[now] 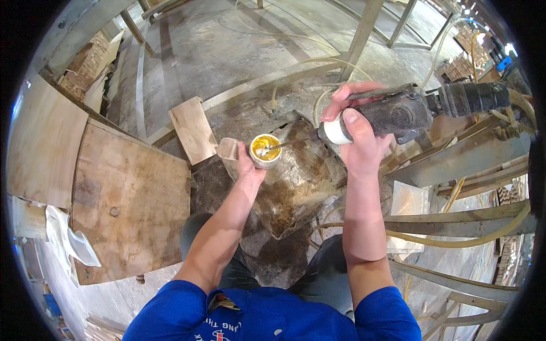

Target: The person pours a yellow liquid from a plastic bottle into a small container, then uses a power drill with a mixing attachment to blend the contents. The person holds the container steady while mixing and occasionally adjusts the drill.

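Note:
My left hand [248, 169] is closed round a small white tub [266, 161], its open top facing up. Inside the tub lies yellow and whitish paste [264, 144]. A thin metal rod [284, 144] reaches from the paste toward a dark, worn power drill [401, 113]. With fingers and thumb, my right hand [364, 139] grips the front of this drill around its white collar [336, 132]. A pale brown, flat-looking piece [229, 150] is at the left hand's fingers; whether it is held cannot be made out. Below the tub and rod is a stained, crumpled sheet [298, 182].
At my left stands a stained wooden panel [131, 204], with a loose board [193, 129] beyond it and a white cloth [67, 236] by its edge. Curved grey frame beams [466, 150] and a yellowish hose [472, 243] run along the right. Concrete floor [227, 51] stretches ahead.

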Demonstrator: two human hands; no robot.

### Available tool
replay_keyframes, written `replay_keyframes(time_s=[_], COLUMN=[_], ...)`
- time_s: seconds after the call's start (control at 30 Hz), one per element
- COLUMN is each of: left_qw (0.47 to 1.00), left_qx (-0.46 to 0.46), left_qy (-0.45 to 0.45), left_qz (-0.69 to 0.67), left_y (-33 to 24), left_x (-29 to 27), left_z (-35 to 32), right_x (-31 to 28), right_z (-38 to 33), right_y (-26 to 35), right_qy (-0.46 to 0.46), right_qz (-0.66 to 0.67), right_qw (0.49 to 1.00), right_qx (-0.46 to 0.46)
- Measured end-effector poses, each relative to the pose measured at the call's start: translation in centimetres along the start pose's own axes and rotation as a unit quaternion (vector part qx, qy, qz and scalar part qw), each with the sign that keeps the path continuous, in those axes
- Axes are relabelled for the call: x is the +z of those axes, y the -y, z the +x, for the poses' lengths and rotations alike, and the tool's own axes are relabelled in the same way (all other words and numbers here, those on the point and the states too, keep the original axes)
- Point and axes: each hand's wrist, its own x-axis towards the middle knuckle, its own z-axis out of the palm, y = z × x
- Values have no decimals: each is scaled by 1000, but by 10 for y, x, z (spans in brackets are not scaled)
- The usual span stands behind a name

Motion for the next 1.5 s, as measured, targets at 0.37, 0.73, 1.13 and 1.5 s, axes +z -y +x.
replay_keyframes(time_s=[0.37,0.73,1.13,1.5], left_qw=[997,994,992,997], left_qx=[-57,-80,-98,-51], left_qy=[27,39,53,26], left_qz=[32,57,66,56], left_y=[5,17,34,32], left_x=[3,0,4,-18], left_z=[9,10,-12,9], right_x=[-2,-3,-25,-8], right_z=[5,13,14,4], right_y=[-11,-1,-18,-10], right_qy=[2,-44,-8,-40], right_qz=[6,-12,87,11], right_qw=[1000,998,995,998], right_qx=[13,40,47,52])
